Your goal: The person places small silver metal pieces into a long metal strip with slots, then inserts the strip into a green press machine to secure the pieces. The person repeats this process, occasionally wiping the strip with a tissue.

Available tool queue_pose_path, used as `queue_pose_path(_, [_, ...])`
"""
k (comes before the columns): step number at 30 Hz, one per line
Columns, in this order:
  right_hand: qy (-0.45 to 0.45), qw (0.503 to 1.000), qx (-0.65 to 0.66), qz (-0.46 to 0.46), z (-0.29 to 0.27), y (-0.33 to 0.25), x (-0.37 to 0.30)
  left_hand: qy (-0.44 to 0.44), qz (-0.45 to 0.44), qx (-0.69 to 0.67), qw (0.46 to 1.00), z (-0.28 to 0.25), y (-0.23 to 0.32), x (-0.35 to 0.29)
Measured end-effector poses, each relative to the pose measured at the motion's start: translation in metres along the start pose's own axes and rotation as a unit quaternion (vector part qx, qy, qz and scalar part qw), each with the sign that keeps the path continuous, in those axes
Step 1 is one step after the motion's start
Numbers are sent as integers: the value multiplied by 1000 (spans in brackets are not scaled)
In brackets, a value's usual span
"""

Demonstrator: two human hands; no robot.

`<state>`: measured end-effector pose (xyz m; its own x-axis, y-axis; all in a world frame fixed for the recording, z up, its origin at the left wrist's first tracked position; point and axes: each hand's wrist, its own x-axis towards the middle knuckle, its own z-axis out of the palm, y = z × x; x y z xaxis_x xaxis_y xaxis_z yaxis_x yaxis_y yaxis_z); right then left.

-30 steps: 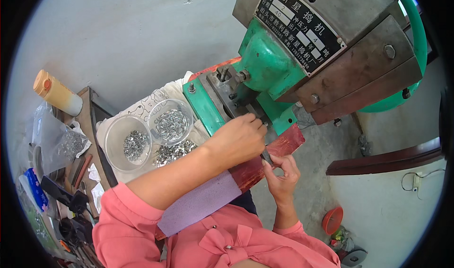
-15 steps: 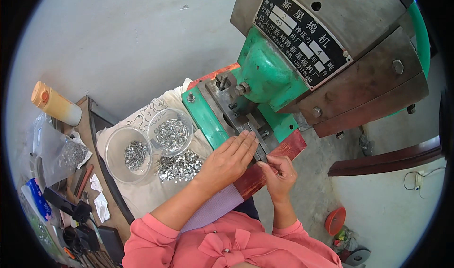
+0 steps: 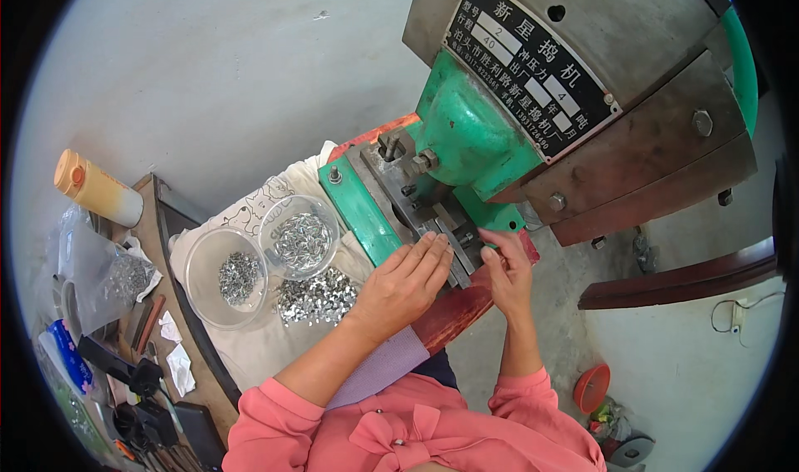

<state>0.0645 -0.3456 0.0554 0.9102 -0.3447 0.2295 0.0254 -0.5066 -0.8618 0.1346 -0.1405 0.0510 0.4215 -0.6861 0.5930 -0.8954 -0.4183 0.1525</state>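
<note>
My left hand [image 3: 406, 274] lies palm down with straight fingers on the steel die block [image 3: 439, 237] of a green press [image 3: 466, 122]. Its fingertips rest on the narrow metal guide at the block's front. Beside the block's right side, my right hand [image 3: 509, 274] is held with thumb and forefinger curled toward each other, close to a small bolt [image 3: 466, 238]. What lies between those fingertips is too small to make out. To the left stand two clear plastic tubs, one with shiny slim metal pieces [image 3: 302, 240], the other with small grey pieces [image 3: 240, 279].
A pile of flat metal bits [image 3: 318, 295] lies on the pale cloth [image 3: 225, 347] before the tubs. The red-painted bench edge [image 3: 454, 318] runs under the press. At left, a side table holds a yellow bottle [image 3: 98, 187], a plastic bag [image 3: 104, 260] and tools. A red bowl [image 3: 592, 389] sits at lower right.
My right hand has left the guide's near end and moved up and right, beside the die block. My left hand stays flat on the guide with hardly any shift.
</note>
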Motion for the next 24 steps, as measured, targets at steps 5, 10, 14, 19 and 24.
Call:
queue_pose_path(5, [-81, 994, -33, -64, 3, 8, 26, 5, -4, -2, 1000, 1, 1, 1])
queue_pose_path(10, [-99, 992, -38, -72, 10, 15, 32, 9, -5, 3, 1000, 4, 1, 0])
queue_pose_path(14, [-107, 991, -54, -66, 11, 17, 34, 11, -7, 1, 1000, 5, 1, 0])
queue_pose_path(19, [-127, 989, -18, -77, 11, 18, 31, 23, -7, 4, 1000, 6, 1, -2])
queue_pose_path(24, [-133, 990, -19, -36, 11, 23, 33, 29, -14, -1, 999, 8, 2, -4])
